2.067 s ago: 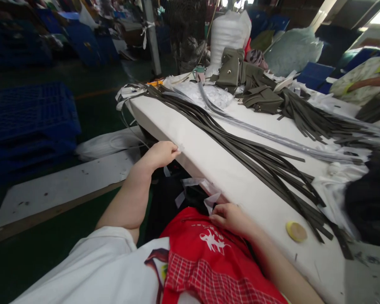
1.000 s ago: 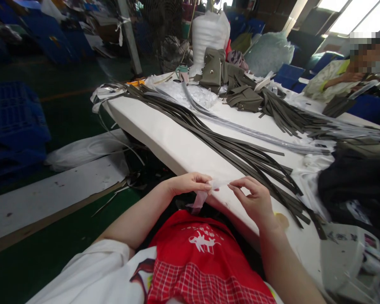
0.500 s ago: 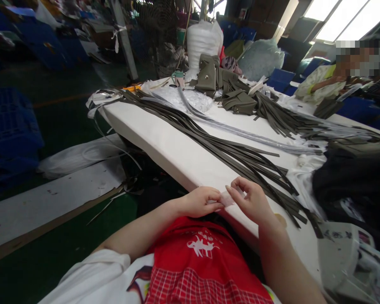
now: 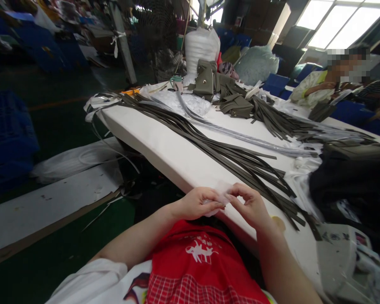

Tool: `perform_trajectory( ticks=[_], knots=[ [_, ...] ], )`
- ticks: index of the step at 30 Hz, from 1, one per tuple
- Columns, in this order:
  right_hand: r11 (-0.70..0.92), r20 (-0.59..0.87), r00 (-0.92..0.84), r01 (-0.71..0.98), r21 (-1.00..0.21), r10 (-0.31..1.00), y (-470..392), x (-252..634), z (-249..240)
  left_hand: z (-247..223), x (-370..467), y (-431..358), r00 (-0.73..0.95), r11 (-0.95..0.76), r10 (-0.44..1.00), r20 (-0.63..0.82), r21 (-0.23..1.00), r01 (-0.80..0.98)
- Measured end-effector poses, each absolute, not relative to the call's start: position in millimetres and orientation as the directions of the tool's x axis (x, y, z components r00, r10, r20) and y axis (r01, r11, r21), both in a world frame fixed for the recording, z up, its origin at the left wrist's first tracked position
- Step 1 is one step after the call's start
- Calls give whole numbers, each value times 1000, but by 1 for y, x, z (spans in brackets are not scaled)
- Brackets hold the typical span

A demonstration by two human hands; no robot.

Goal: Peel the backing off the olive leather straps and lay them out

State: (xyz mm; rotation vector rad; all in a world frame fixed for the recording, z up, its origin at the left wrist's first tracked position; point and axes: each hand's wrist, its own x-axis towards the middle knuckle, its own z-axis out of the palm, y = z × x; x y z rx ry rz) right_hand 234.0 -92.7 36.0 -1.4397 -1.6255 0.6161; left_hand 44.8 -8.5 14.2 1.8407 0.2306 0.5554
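Observation:
Between my two hands is a thin, whitish translucent sheet (image 4: 222,195), crumpled, over the near edge of the white table (image 4: 164,143); I cannot tell whether it is plastic or paper. My left hand (image 4: 200,203) has its fingers closed on the sheet's left part. With thumb and fingertips, my right hand (image 4: 248,204) pinches its right side. Just beyond the hands lies a bundle of long dark olive strips (image 4: 209,147), running diagonally along the table.
Olive bags (image 4: 205,82), a cup (image 4: 176,81) and clear plastic wrap (image 4: 193,103) occupy the table's far part. Black cloth (image 4: 338,181) lies at right. A co-worker (image 4: 316,86) sits at the far right. A long white board (image 4: 57,202) is at floor level on the left.
My right hand has closed its pinch on the translucent sheet, where its fingers were more apart before. More of the sheet now shows between the hands. The view has shifted slightly.

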Motion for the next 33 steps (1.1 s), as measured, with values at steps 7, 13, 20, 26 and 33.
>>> perform_trajectory(
  ticks=[7, 13, 20, 26, 33],
  knots=[
    [146, 234, 90, 558, -817, 968, -94, 226, 37, 20, 43, -10, 908, -421, 331, 258, 901, -103],
    [118, 248, 177, 537, -835, 952, -89, 218, 31, 15, 49, -13, 926, -394, 297, 232, 913, -102],
    [126, 194, 58, 580, -805, 979, -68, 241, 18, -8, 57, -9, 915, -344, 393, 90, 937, 55],
    [-268, 10, 329, 784, -560, 944, -2, 356, -3, -24, 54, 11, 863, -326, 503, -41, 916, 234],
    [-421, 22, 453, 844, -333, 891, 67, 477, -33, -41, 50, 28, 810, -281, 572, -130, 896, 343]
  ],
)
